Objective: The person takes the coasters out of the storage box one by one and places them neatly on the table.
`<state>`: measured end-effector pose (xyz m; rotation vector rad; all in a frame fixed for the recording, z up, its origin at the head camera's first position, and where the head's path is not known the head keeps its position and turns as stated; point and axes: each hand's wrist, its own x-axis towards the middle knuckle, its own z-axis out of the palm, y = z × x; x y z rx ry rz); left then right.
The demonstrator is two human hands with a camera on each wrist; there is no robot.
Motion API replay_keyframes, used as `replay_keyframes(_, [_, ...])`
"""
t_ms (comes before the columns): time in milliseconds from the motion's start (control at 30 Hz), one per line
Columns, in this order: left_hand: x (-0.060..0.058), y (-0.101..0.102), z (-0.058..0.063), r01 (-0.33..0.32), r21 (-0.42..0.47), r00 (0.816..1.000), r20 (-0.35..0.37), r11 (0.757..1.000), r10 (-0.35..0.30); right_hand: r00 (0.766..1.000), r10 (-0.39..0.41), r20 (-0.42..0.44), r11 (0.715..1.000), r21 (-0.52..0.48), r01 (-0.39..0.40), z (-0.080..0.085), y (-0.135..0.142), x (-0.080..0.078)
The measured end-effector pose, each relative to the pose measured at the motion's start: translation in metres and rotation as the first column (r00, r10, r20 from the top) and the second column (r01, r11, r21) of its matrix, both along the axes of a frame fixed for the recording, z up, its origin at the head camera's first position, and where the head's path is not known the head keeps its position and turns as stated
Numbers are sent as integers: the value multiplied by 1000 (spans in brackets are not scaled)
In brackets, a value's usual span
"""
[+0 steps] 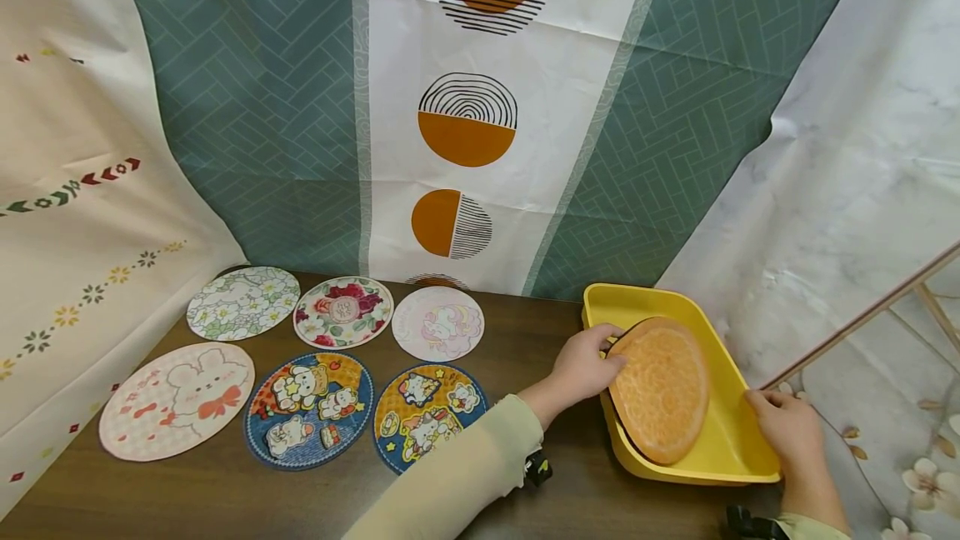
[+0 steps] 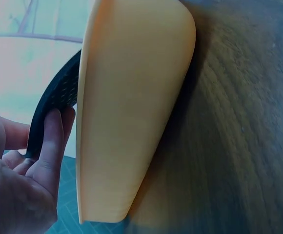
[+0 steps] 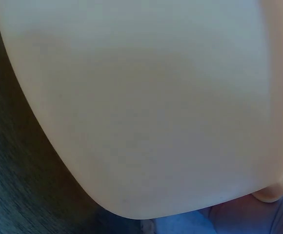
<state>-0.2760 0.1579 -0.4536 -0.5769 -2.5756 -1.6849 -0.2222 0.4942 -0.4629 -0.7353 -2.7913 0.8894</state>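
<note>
My left hand (image 1: 587, 367) pinches the left edge of a round mat (image 1: 663, 394) with an orange-brown, bread-like print. The mat leans inside a yellow plastic bin (image 1: 738, 432), tilted over its left rim. In the left wrist view, the mat's dark dotted underside (image 2: 58, 90) shows between thumb and fingers of the left hand (image 2: 31, 170), beside the bin's outer wall (image 2: 131, 107). My right hand (image 1: 791, 432) grips the bin's right rim near the front corner. The right wrist view is mostly filled by the bin's wall (image 3: 141, 122); little of that hand shows there.
Left of the bin, several round printed mats lie in two rows on the dark wooden table (image 1: 547, 498). They include a floral mat (image 1: 343, 312), a pink unicorn mat (image 1: 438, 323) and a blue cartoon mat (image 1: 309, 411). Patterned cloths (image 1: 285, 107) hang around the table.
</note>
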Motion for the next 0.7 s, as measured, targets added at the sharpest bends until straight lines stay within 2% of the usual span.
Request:
replay_keyframes(133, [-3,-7,-2,-16,90,999,42,996,12,1000,-3,12,1000,-13,3,0,0,0])
replay_keyframes(333, [-6,-20,-4,15,274,991,125,962,-51,1000,2,14,1000,-19,-2,1,1,0])
replay_keyframes(467, [-8,-31,-2,41,333,988,127,942,-88,1000,7,14,1000,-16,-7,1,1,0])
replay_keyframes(700, [-12,-56,-2,54,410,987,114,911,-110,1000,25,2,999,25,-25,1,2,1])
